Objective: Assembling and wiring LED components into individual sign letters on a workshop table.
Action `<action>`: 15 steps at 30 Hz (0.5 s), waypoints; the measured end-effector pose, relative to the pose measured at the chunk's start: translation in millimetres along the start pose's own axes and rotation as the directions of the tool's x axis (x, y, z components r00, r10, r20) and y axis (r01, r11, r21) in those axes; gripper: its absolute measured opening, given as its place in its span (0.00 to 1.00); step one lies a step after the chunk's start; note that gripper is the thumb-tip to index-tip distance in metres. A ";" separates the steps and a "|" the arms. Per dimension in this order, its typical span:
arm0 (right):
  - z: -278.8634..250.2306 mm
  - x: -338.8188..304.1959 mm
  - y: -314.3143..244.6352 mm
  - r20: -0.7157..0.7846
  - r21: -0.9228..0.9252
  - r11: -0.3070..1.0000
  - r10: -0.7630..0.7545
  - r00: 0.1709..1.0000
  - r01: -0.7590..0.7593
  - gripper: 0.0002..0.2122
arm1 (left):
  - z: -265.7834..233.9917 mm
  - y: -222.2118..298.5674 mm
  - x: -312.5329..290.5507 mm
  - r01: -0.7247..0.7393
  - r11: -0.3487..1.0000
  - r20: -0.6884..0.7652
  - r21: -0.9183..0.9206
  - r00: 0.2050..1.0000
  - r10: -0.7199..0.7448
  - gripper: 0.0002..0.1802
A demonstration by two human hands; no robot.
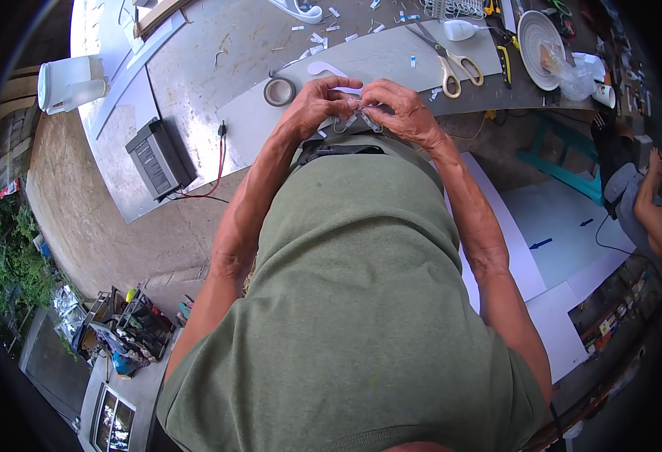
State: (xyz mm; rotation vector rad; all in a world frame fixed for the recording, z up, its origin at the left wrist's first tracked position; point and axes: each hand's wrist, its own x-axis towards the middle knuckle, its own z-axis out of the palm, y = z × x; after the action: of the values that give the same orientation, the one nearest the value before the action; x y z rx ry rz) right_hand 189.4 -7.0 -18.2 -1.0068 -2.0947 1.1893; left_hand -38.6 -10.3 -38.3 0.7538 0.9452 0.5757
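Small wired modules [374, 123] hang in a loose cluster at the near edge of the worktop [195, 98], just in front of the wearer's waist. Fine leads link them; the exact join between the fingertips is too small to make out. The left hand [322, 104] is curled, thumb and forefinger pinched together on the wiring, its other fingers partly extended. The right hand [400, 110] is bent inward to meet it, its thumb and forefinger closed on the same wiring. The tips of the two hands nearly touch, with the palms free. Such a hold, close to the body, probably steadies so thin a lead and keeps it in clear sight.

Just beyond the hands lies a white curved piece [326, 68], with a roll of tape [279, 92] to its left, lying flat. To the right, scissors [460, 69] rest with handles toward the near edge, presumably for easy pickup; yellow-and-black pliers [505, 66] lie beside them. Small white-and-blue modules [413, 62] are scattered toward the far edge, apparently as loose stock within reach. A white ribbed dish [533, 34] stands farther right, a clear plastic bag [576, 77] against it. Near the left corner of the near edge sits a dark power unit [157, 161], its red and black leads [221, 154] trailing rightward.
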 end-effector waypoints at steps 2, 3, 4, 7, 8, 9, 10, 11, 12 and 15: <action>0.3 0.9 -2.5 0.005 0.004 1.000 0.012 1.000 -0.012 0.09 | -1.4 -1.2 0.5 0.026 0.999 0.001 -0.036 1.000 -0.026 0.26; 0.4 0.9 -4.0 0.008 0.006 1.000 0.024 1.000 -0.024 0.10 | -1.9 -1.8 0.7 0.052 0.996 0.004 -0.070 0.999 -0.052 0.24; 1.3 0.7 -4.5 0.008 0.007 1.000 0.024 1.000 -0.024 0.10 | -1.3 -1.6 0.6 0.053 0.996 0.003 -0.070 0.999 -0.052 0.24; 4.5 -1.1 -5.5 -0.036 0.027 0.999 0.019 0.999 -0.018 0.11 | 0.4 -1.7 0.6 0.121 0.964 0.000 -0.236 0.992 -0.124 0.21; 6.7 -1.7 -5.9 -0.031 0.066 0.996 0.062 0.998 -0.060 0.12 | -0.8 -1.6 0.0 0.138 0.955 0.017 -0.261 0.990 -0.139 0.20; 8.3 -2.4 -5.7 -0.024 0.104 0.989 0.105 0.994 -0.102 0.12 | -1.6 -1.6 -0.2 0.156 0.946 0.034 -0.286 0.988 -0.152 0.19; 10.3 -2.8 -4.7 -0.025 0.104 0.989 0.106 0.994 -0.103 0.12 | -2.8 -2.3 -0.4 0.157 0.945 0.035 -0.285 0.987 -0.154 0.19; 11.9 -2.8 -3.3 -0.056 0.090 0.993 0.082 0.995 -0.077 0.13 | -3.9 -2.7 0.0 0.158 0.948 0.047 -0.277 0.987 -0.151 0.20; 13.2 -3.1 -2.1 -0.087 0.075 0.996 0.057 0.995 -0.050 0.13 | -4.7 -3.3 0.4 0.158 0.950 0.058 -0.268 0.987 -0.147 0.20; 13.2 -1.3 -10.7 -0.141 0.070 0.991 0.120 0.983 -0.111 0.14 | -4.2 -4.6 0.7 0.121 0.974 0.012 -0.191 0.993 -0.121 0.20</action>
State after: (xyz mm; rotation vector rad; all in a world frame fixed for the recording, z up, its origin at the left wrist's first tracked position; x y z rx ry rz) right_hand 176.8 -18.1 -15.2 -1.1641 -1.8979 1.1912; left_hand -41.4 -11.3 -43.8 0.5202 0.9139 0.5504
